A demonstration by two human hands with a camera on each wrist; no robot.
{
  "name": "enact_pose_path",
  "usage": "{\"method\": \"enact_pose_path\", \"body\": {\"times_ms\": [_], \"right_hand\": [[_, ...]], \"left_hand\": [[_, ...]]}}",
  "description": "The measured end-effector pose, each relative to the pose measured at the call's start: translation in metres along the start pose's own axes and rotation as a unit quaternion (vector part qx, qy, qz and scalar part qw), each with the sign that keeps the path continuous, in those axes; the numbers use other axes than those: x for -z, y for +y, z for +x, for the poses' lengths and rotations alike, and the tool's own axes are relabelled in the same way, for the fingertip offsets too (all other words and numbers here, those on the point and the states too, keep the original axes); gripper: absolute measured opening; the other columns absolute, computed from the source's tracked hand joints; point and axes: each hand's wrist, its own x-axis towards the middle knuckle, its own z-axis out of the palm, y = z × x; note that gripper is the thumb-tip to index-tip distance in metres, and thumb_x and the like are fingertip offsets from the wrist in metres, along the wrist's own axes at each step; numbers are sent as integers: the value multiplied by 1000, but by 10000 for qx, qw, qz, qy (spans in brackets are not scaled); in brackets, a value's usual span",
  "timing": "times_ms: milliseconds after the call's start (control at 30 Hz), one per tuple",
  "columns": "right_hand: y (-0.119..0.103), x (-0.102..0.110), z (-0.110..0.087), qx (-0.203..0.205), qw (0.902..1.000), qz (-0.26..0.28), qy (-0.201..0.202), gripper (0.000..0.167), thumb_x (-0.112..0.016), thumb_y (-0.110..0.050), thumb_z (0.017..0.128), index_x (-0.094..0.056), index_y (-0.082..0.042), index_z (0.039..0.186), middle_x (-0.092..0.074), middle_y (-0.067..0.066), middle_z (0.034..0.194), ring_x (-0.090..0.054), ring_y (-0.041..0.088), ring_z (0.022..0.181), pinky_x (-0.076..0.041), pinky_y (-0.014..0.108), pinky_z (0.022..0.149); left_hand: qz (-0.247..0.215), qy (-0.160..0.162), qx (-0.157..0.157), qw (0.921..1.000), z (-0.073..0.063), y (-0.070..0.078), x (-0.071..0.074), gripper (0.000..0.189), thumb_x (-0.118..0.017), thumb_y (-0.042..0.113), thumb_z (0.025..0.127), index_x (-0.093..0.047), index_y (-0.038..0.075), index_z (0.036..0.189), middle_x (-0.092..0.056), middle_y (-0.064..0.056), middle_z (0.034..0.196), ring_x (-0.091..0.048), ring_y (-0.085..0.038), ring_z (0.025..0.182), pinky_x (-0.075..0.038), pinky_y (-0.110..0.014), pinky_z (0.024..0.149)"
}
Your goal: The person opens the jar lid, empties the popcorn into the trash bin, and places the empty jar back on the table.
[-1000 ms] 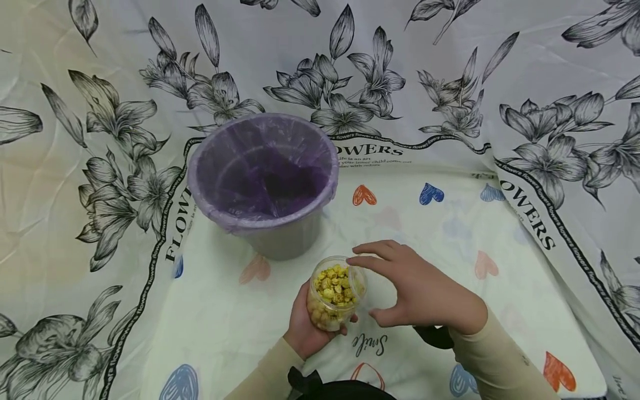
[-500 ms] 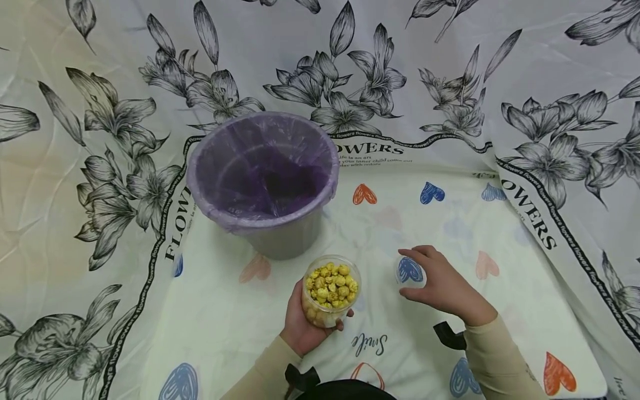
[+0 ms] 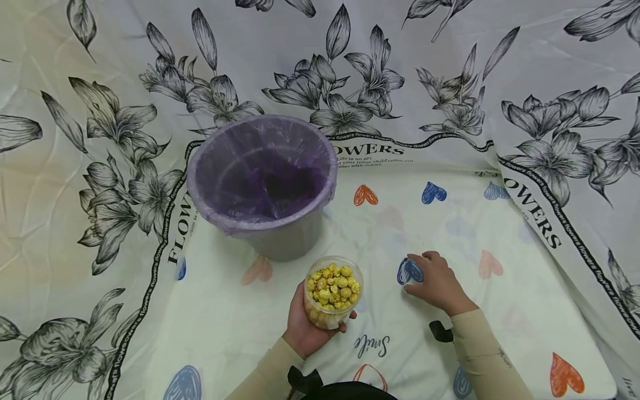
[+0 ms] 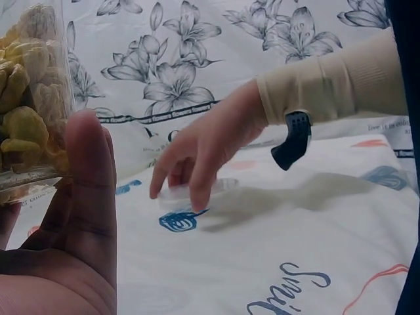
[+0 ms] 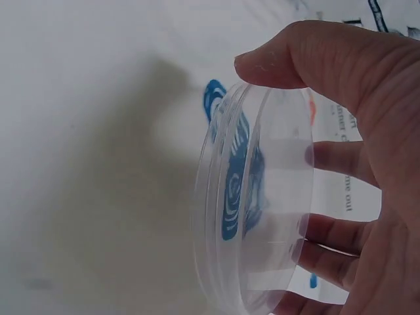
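Popcorn jar (image 3: 327, 320), clear-walled and open-topped, sits mouth up in the person's left hand (image 3: 301, 329), whose fingers curl round its lower wall. With this jar as the centre of a clock and twelve pointing away from the person, the left sleeve (image 3: 266, 369) comes in from seven o'clock, and the printed word "Smile" (image 3: 371, 346) lies near five. Yellow popcorn (image 3: 333, 286) fills the jar close to its rim. Out towards four, a dark strap piece (image 3: 441, 331) hangs by the right sleeve (image 3: 482, 347). At about three, well apart from the jar, the right hand (image 3: 441, 286) pinches a clear round lid (image 3: 410, 271) between thumb and fingers; a blue heart shows through it, and whether its edge touches the cloth-covered bench (image 3: 530, 344) cannot be told. Farther off, at eleven, stands a grey bin (image 3: 287, 241) with a purple liner (image 3: 215, 191) folded over its rim. Farthest, across twelve, hangs a white backdrop (image 3: 295, 33) printed with black line-drawn flowers.
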Motion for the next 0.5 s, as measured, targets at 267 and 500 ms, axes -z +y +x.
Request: {"method": "enact_pose_path", "body": {"times_ms": [267,500], "right_hand": [[3,-15,0,201,9997,-151,38,78,-90,-32,81,-59,-5,148,-50,32,140,-54,47,115,-49,66,91],[0,-21,-1,186,9990,-353,201,79,-93,-31,77,-62,-5,144,-52,33,138,-55,49,115,-48,70,90]], "left_hand": [[-36,2,-6,10000,0,-1,-2,79,-54,74,95,-45,26,156,-61,-11,137,-69,-31,105,-58,-35,75],[30,-55,-7,10000,-1,-2,-6,84,-61,75,90,-45,26,156,-62,-11,135,-69,-30,105,-59,-36,77]]}}
